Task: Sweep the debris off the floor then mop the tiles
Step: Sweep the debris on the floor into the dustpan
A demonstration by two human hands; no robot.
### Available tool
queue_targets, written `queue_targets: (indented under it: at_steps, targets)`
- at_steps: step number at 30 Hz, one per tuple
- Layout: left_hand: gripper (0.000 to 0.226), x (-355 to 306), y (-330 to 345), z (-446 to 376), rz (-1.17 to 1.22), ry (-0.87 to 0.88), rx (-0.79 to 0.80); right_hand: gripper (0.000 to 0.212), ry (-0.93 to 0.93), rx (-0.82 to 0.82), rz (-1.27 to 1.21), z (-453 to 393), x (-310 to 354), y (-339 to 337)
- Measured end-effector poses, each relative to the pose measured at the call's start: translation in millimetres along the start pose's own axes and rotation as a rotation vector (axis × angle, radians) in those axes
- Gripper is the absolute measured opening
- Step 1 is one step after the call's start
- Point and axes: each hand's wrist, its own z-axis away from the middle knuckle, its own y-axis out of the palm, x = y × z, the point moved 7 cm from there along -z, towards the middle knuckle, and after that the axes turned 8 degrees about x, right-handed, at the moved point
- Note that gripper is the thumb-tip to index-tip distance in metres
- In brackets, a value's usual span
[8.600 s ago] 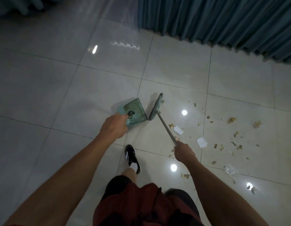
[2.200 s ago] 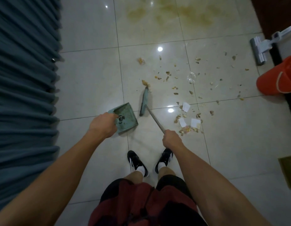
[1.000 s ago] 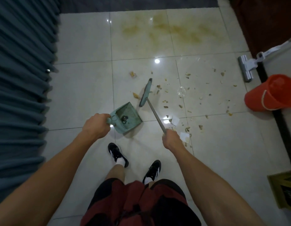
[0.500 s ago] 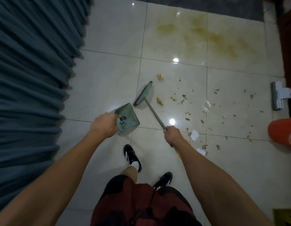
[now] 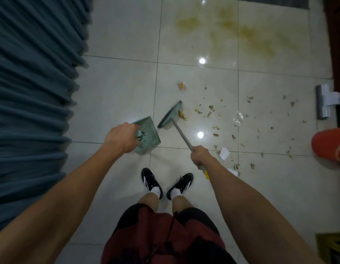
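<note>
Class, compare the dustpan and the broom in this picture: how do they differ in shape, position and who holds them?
The dustpan is a squarish tray; the broom has a narrow head on a long thin handle. The left hand holds the dustpan; the right hand holds the broom. Crumbs lie beside the broom's head, none by the dustpan. Both are green.

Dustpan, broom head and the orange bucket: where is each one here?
dustpan point(image 5: 148, 134): head view, on its green tray.
broom head point(image 5: 170, 117): head view, middle of the green head.
orange bucket point(image 5: 326, 144): head view, on its outer wall.
</note>
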Motion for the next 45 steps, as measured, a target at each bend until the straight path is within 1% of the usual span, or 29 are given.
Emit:
queue_targets:
  at_steps: [1, 5, 10, 13, 18, 20, 22, 24, 26, 30, 34, 39, 42, 45]
  targets:
    - [0.024, -9, 0, 0, -0.018, -0.002, 0.004, 0.048, 0.019, 0.006, -0.006, -1, -12, -4]
    - [0.031, -55, -2, -3, -0.073, 0.017, 0.01, 0.038, 0.069, 0.024, 0.016, 8, -62, -15]
    - [0.035, -114, -3, -13, -0.145, 0.052, 0.017, 0.042, 0.108, 0.046, -0.055, 14, -126, -22]
    - [0.037, -154, -2, -16, -0.195, 0.093, 0.016, 0.04, 0.146, 0.01, -0.155, 27, -162, -25]
    - [0.032, -210, -2, -18, -0.241, 0.154, 0.007, 0.042, 0.216, -0.025, -0.212, 41, -214, -27]
    - [0.033, -230, -1, -19, -0.231, 0.183, 0.016, 0.043, 0.228, -0.032, -0.259, 45, -230, -23]
    - [0.036, -250, -1, -18, -0.23, 0.219, 0.023, 0.04, 0.255, -0.056, -0.34, 50, -248, -19]
    - [0.036, -268, -1, -17, -0.245, 0.244, 0.024, 0.036, 0.287, -0.092, -0.414, 57, -261, -16]
    - [0.036, -279, 0, -16, -0.251, 0.266, 0.017, 0.036, 0.286, -0.134, -0.455, 63, -266, -17]
    - [0.039, -282, -5, -15, -0.259, 0.309, 0.001, 0.034, 0.269, -0.233, -0.501, 74, -266, -24]
    - [0.037, -264, -14, -14, -0.239, 0.326, -0.014, 0.033, 0.256, -0.281, -0.511, 80, -248, -28]
    - [0.033, -210, -35, -20, -0.188, 0.312, -0.042, 0.036, 0.193, -0.315, -0.555, 79, -193, -31]
    - [0.036, -172, -52, -24, -0.164, 0.306, -0.051, 0.039, 0.168, -0.323, -0.528, 74, -149, -31]
    - [0.031, -127, -69, -28, -0.119, 0.287, -0.07, 0.042, 0.162, -0.333, -0.502, 64, -104, -30]
